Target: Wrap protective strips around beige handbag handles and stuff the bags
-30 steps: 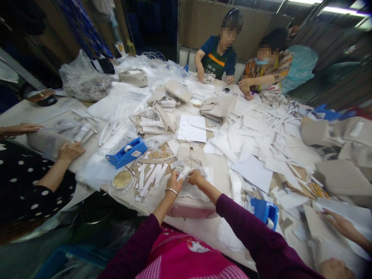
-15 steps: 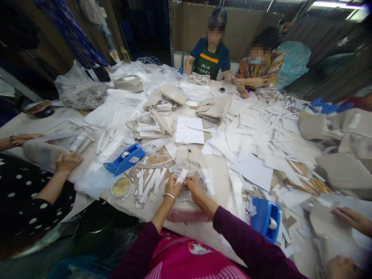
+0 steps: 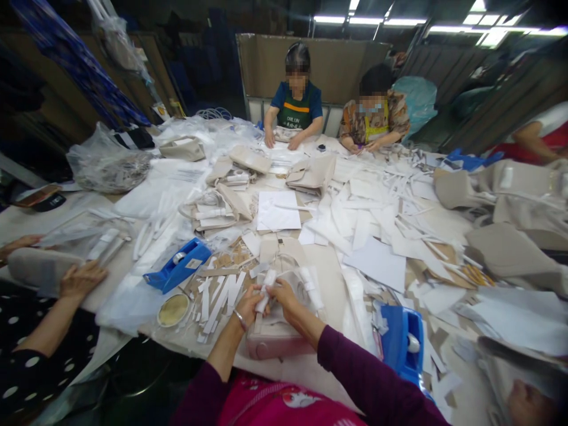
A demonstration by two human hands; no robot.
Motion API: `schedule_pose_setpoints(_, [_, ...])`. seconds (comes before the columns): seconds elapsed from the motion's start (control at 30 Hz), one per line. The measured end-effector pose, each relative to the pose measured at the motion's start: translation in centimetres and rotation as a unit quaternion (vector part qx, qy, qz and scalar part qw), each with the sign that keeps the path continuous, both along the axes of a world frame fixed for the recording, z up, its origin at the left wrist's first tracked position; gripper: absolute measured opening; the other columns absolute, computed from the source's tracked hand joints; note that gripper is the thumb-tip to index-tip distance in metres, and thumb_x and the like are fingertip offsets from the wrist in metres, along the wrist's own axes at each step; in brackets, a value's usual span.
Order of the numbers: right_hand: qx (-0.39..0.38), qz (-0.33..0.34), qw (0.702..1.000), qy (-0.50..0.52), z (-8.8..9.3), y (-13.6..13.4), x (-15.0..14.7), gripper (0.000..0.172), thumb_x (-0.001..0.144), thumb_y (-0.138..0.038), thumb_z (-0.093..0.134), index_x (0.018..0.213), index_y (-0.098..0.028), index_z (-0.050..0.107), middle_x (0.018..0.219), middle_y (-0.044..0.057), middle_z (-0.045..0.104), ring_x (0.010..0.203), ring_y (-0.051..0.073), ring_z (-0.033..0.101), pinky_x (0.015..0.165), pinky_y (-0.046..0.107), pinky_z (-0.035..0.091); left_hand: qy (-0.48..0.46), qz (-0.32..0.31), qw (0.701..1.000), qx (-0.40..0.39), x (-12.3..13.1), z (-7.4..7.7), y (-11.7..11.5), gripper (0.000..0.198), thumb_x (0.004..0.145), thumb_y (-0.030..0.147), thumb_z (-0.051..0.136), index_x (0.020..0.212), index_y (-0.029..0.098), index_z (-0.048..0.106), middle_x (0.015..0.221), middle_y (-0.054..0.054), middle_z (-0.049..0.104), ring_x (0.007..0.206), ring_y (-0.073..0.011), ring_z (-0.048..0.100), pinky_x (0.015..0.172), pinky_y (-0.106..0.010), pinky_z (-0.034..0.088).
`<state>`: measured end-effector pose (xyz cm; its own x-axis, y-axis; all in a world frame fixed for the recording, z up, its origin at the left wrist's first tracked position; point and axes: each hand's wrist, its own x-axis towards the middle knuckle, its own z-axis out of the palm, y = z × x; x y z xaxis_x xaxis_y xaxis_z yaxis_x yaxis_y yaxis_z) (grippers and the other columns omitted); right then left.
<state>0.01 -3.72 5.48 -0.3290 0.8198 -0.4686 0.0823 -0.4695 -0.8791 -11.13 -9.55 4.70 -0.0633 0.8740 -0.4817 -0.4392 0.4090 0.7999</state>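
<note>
A beige handbag [image 3: 279,346] lies in front of me at the table's near edge, its flap folded back away from me. One strap end is wrapped in a white sleeve [image 3: 267,290], which my left hand [image 3: 251,303] grips from the left with closed fingers. My right hand [image 3: 284,294] is closed at the sleeve's right side, fingertips pressed against it. To the right of my right hand, a second white wrapping [image 3: 312,287] covers another part of the strap. Clear plastic lies around the strap between the two wrappings.
A blue tape dispenser [image 3: 180,265], a round tin [image 3: 173,310] and white paper strips [image 3: 222,296] are on the left. Another blue dispenser [image 3: 402,343] stands right. Paper scraps, foam and beige bags [image 3: 313,174] cover the table. Co-workers' hands [image 3: 82,278] work at left, right and across.
The camera view has tilted up and shifted right. My hands remain on the white sleeve, which now stands a little more upright. At right, a co-worker's bag has moved nearer.
</note>
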Motion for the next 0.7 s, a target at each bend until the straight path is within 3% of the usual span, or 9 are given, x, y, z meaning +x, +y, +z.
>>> schedule_pose_setpoints(0.1, [0.015, 0.017, 0.999, -0.035, 1.7, 0.7, 2.6, 0.039, 0.061, -0.020, 0.060, 0.100, -0.016, 0.059, 0.078, 0.002, 0.065, 0.075, 0.019, 0.061, 0.072, 0.031, 0.047, -0.015, -0.008, 1.000, -0.021, -0.5, 0.0, -0.1, 0.047, 0.065, 0.042, 0.069, 0.094, 0.022, 0.038, 0.071, -0.002, 0.066, 0.048, -0.0160, 0.060, 0.043, -0.025, 0.041])
schedule_pose_setpoints(0.2, [0.114, -0.004, 0.991, -0.063, 3.0, 1.7, 6.9, 0.029, 0.064, -0.021, 0.055, 0.091, -0.018, 0.064, 0.092, 0.005, 0.067, 0.085, 0.020, 0.059, 0.081, 0.033, 0.045, 0.109, 0.010, 0.992, -0.060, -1.3, -0.2, -0.1, 0.046, 0.063, 0.046, 0.068, 0.092, 0.020, 0.045, 0.077, -0.005, 0.066, 0.054, -0.0172, 0.062, 0.048, -0.029, 0.046])
schedule_pose_setpoints(0.3, [0.163, -0.063, 0.979, -0.103, 2.8, 2.8, 12.3, 0.029, 0.068, -0.028, 0.053, 0.093, -0.017, 0.065, 0.097, 0.008, 0.067, 0.088, 0.021, 0.058, 0.081, 0.034, 0.045, 0.242, 0.067, 0.964, -0.091, -2.6, -0.9, -0.2, 0.039, 0.063, 0.044, 0.068, 0.087, 0.018, 0.050, 0.083, -0.004, 0.064, 0.063, -0.0142, 0.061, 0.057, -0.027, 0.048])
schedule_pose_setpoints(0.4, [0.082, -0.107, 0.980, -0.145, 0.9, 3.2, 17.0, 0.036, 0.063, -0.032, 0.060, 0.095, -0.015, 0.063, 0.098, 0.012, 0.065, 0.088, 0.022, 0.058, 0.075, 0.034, 0.046, 0.283, 0.095, 0.946, -0.128, -3.9, -2.0, -0.8, 0.033, 0.064, 0.037, 0.068, 0.085, 0.018, 0.052, 0.085, -0.003, 0.062, 0.076, -0.0153, 0.061, 0.062, -0.025, 0.046])
schedule_pose_setpoints(0.5, [-0.025, -0.112, 0.982, -0.146, -1.3, 2.6, 19.5, 0.044, 0.062, -0.037, 0.066, 0.100, -0.015, 0.061, 0.097, 0.013, 0.063, 0.085, 0.022, 0.060, 0.069, 0.033, 0.047, 0.289, 0.078, 0.939, -0.171, -4.0, -2.8, -1.3, 0.033, 0.062, 0.036, 0.070, 0.084, 0.016, 0.057, 0.081, -0.005, 0.063, 0.077, -0.0189, 0.062, 0.063, -0.028, 0.047])
schedule_pose_setpoints(0.7, [-0.148, -0.019, 0.989, -0.024, -3.4, 1.1, 18.9, 0.048, 0.066, -0.047, 0.068, 0.100, -0.016, 0.059, 0.084, 0.008, 0.065, 0.071, 0.018, 0.063, 0.065, 0.031, 0.048, 0.263, 0.019, 0.948, -0.176, -2.4, -3.8, -0.8, 0.037, 0.054, 0.041, 0.074, 0.077, 0.014, 0.064, 0.074, -0.005, 0.067, 0.079, -0.0227, 0.064, 0.072, -0.033, 0.048])
